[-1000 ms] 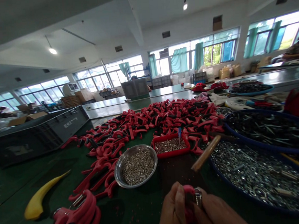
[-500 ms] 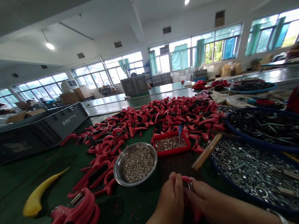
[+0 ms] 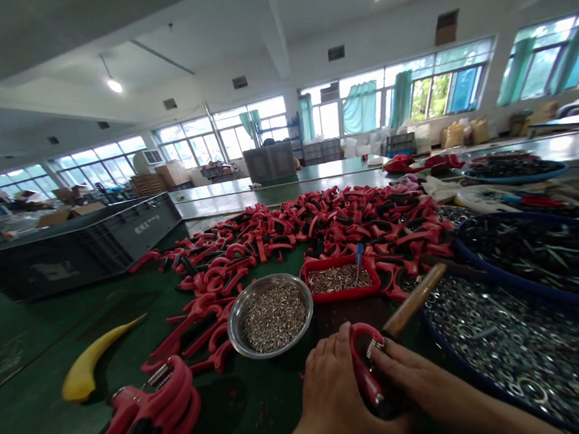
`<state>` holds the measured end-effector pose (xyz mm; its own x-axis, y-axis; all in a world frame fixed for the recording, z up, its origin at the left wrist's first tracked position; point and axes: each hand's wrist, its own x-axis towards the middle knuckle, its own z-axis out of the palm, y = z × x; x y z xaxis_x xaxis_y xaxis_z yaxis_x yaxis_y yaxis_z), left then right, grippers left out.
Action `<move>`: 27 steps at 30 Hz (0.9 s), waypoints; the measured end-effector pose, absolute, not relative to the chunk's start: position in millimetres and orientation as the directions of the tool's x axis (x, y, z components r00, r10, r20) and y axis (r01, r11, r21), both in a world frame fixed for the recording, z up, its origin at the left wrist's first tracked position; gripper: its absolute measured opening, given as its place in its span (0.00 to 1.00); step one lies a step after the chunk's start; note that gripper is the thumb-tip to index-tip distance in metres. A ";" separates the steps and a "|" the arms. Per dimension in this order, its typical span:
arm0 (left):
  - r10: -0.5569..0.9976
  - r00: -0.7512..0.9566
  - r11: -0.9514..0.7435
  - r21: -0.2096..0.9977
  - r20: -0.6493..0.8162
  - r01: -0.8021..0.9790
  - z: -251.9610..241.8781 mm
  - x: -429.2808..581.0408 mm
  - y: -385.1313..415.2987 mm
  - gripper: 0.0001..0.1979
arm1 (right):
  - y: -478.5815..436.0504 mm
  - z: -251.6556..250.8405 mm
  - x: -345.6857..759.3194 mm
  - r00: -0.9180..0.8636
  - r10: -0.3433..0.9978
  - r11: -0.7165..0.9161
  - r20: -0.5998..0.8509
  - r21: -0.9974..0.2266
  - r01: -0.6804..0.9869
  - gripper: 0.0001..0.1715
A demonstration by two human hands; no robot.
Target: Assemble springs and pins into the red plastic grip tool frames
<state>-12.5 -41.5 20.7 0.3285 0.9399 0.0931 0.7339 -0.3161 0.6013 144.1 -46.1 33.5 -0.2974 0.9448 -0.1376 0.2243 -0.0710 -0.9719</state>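
Observation:
In front of me I hold a red plier-like tool point(image 3: 360, 345) with a curved head, a black-tipped grip and a coil spring point(image 3: 374, 348). My left hand point(image 3: 333, 391) is closed round its left side, knuckles upward. The thumb and fingers of my right hand point(image 3: 412, 374) press at the spring from the right; part of the grip is hidden between the hands. Just beyond them stand a metal bowl point(image 3: 235, 328) of small rivet-like metal pieces and a red tray point(image 3: 343, 295) of similar pieces. A wooden handle point(image 3: 414, 301) lies slantwise past my right hand.
Loose red handles point(image 3: 290, 227) with black grips are heaped across the table. Similar sprung tools point(image 3: 159, 408) lie stacked at left near a yellow curved object point(image 3: 88, 370). A grey crate point(image 3: 135, 232) stands behind. Blue-rimmed basins point(image 3: 453, 348) of metal parts fill the right.
The red tool has come up into clearer view, its curved head now standing above my fingers. My left hand has turned knuckles-up over it. The camera view has shifted slightly left.

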 end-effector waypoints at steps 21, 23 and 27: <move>0.930 0.358 -0.367 0.222 0.080 0.903 56.7 -25.4 48.0 0.26 | 139.6 45.4 139.5 -0.436 0.895 0.436 -0.093 -0.022 0.900 0.14; 0.943 0.331 -0.333 0.149 0.041 0.931 62.4 -22.6 78.2 0.18 | 137.6 42.6 146.1 -0.444 0.894 0.442 -0.055 -0.051 0.896 0.13; 0.929 0.355 -0.346 0.092 -0.107 0.934 58.5 -5.3 124.3 0.12 | 135.4 37.6 157.7 -0.446 0.895 0.445 0.010 -0.106 0.889 0.13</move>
